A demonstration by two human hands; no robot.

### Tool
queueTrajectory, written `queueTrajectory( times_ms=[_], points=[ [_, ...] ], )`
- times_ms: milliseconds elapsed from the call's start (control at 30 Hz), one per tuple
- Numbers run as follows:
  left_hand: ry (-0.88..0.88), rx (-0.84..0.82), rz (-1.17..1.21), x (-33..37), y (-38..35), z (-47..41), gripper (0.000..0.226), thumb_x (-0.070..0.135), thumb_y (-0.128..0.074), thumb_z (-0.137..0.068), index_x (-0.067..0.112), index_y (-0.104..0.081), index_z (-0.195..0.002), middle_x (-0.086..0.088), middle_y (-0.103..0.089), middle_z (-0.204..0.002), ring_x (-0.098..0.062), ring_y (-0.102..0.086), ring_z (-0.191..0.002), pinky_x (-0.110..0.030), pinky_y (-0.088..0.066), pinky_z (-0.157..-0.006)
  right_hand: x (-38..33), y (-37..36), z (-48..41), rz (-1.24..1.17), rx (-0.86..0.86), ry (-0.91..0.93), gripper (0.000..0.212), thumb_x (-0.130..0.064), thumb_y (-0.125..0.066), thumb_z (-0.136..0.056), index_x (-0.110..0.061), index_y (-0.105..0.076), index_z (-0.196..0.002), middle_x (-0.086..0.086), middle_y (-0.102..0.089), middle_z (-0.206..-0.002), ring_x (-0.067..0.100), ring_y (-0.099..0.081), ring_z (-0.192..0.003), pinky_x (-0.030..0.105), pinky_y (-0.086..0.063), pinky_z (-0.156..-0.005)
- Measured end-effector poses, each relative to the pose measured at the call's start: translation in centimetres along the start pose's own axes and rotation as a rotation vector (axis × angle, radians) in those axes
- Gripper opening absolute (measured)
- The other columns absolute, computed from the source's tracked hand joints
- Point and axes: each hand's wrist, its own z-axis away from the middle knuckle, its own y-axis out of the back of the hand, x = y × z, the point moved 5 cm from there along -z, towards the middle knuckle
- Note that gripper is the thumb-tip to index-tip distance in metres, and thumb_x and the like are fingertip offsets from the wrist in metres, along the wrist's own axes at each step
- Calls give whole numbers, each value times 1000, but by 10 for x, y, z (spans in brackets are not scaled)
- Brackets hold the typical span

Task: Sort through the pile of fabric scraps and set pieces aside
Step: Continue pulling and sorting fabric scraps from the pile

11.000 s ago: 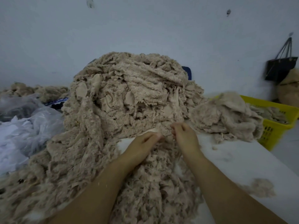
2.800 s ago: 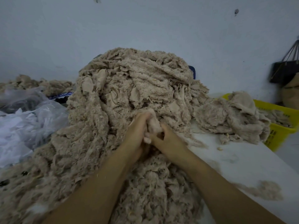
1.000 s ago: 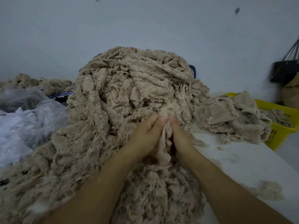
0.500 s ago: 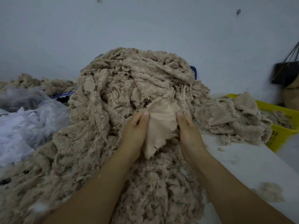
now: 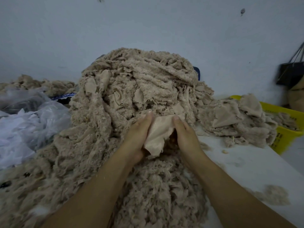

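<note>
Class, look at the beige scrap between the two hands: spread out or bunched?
Partly spread: the scrap shows a smooth face stretched between the left hand and right hand, its lower end hanging creased.

scrap pile (image 5: 125,99): beige | held scrap (image 5: 158,134): pale beige | basket (image 5: 287,129): yellow | wall (image 5: 148,27): pale blue-grey

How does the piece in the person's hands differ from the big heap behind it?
The held piece is one smooth scrap; the big heap is many fuzzy, crumpled ones. The piece is held up between the left hand and right hand; the heap lies on the table. Both are beige.
</note>
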Motion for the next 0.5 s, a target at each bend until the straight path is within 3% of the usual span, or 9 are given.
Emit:
queueTrajectory(
  times_ms=[67,167,267,333,400,500],
  points=[
    [19,-114,-119,0,-6,4,43,60,-66,-77,22,-81,-89,-8,-78,-90,-18,-75,-78,-24,-57,-61,2,2,-2,0,21,-2,33,-50,-46,-100,-29,-70,-106,-12,-74,-105,2,-68,-99,22,-52,-83],
    [61,-134,-136,-3,-8,5,33,45,-71,-83,15,-76,-95,-12,-77,-92,-19,-73,-75,-27,-59,-63,5,7,-6,-8,92,-11,39,-53,-42,-101,-29,-65,-121,-7,-68,-119,10,-63,-111,35,-49,-96],
    [67,-88,-61,-3,-5,3,29,43,-68,-82,16,-78,-90,-10,-76,-85,-18,-71,-69,-26,-56,-57,7,13,-8,41,188,-7,34,-52,-38,-101,-34,-63,-86,-6,-62,-86,16,-57,-82,37,-44,-77],
    [90,-26,104,-1,1,0,41,44,-67,-79,11,-76,-101,-14,-75,-87,-22,-71,-69,-28,-55,-54,4,18,-9,46,226,-3,43,-50,-37,-102,-28,-62,-75,-4,-58,-71,16,-53,-68,34,-43,-67],
    [119,38,328,-1,11,-6,48,44,-60,-89,8,-67,-119,-13,-72,-87,-23,-70,-69,-30,-57,-55,-2,18,-9,-19,155,15,49,-46,-35,-105,-21,-71,-84,-7,-63,-63,10,-57,-56,27,-45,-57],
    [111,62,591,2,20,-11,47,42,-40,-104,10,-60,-132,-13,-73,-106,-20,-73,-85,-32,-61,-75,-4,-2,-1,75,-138,38,50,-68,-35,-95,-33,-70,-104,-12,-74,-91,6,-70,-83,26,-53,-76]
  ],
)
